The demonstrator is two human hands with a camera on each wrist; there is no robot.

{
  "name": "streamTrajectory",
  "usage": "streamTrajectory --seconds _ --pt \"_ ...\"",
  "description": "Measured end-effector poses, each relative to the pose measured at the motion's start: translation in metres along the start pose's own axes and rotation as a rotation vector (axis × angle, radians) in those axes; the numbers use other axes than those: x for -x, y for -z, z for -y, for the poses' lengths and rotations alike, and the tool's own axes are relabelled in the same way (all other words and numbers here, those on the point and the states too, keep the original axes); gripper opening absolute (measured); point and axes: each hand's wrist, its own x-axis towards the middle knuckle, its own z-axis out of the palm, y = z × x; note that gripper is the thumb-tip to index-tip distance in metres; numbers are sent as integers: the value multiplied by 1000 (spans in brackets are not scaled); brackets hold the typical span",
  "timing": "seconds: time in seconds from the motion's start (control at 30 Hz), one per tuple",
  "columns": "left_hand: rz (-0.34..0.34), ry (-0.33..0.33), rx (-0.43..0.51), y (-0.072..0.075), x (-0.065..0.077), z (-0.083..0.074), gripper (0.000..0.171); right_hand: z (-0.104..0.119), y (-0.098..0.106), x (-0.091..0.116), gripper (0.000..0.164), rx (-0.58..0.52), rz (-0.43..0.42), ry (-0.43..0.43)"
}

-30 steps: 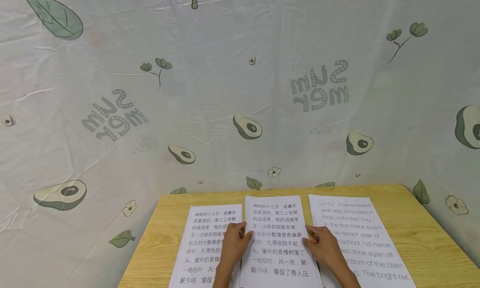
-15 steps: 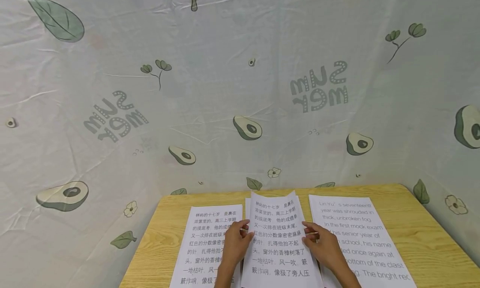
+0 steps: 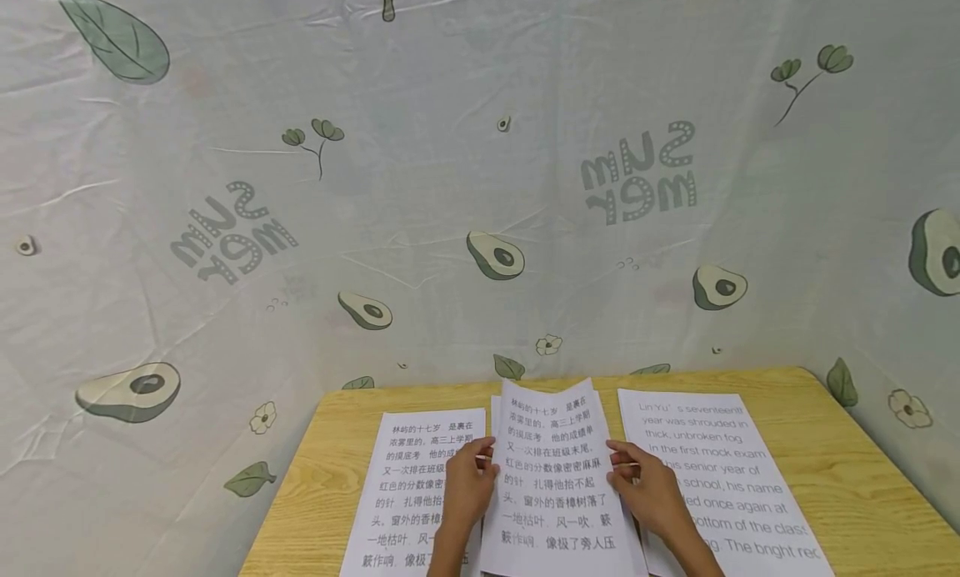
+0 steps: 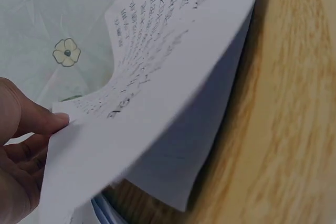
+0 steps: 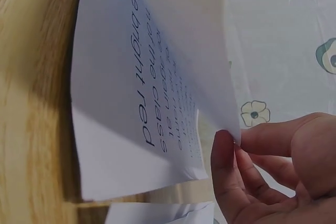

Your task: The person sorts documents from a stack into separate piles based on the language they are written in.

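Note:
A white sheet of paper (image 3: 555, 485) printed with Chinese text is raised off the middle stack (image 3: 497, 408), bowed between its sides with its far corners curled up. My left hand (image 3: 471, 481) pinches its left edge; in the left wrist view the thumb (image 4: 60, 121) presses on the printed face. My right hand (image 3: 651, 487) pinches the right edge between thumb and fingers, as the right wrist view also shows. Beneath the sheet there, a page with English text (image 5: 142, 114) shows. Lower parts of the stacks run out of the head view.
Another Chinese-text stack (image 3: 420, 460) lies to the left, partly under my left forearm. To the right, an English-text stack (image 3: 720, 452) is partly covered by my right hand. All rest on a wood-grain table (image 3: 840, 460) against an avocado-patterned cloth (image 3: 555, 185).
The middle sheet lay flat on its stack a second ago. It has come up in both hands, its far corners curling upward and the page behind it showing at the edge.

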Motion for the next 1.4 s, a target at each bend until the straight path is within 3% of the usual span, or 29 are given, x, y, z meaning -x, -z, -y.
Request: streamTrajectory --seconds 0.37,0.8,1.4 --pt "-47 6 -25 8 -1 -3 43 3 7 1 53 -106 14 -6" --pt "-35 14 22 25 -3 -3 43 14 7 2 53 -207 39 -21" --pt "-18 80 8 66 2 30 45 35 -35 4 51 -295 89 -44"
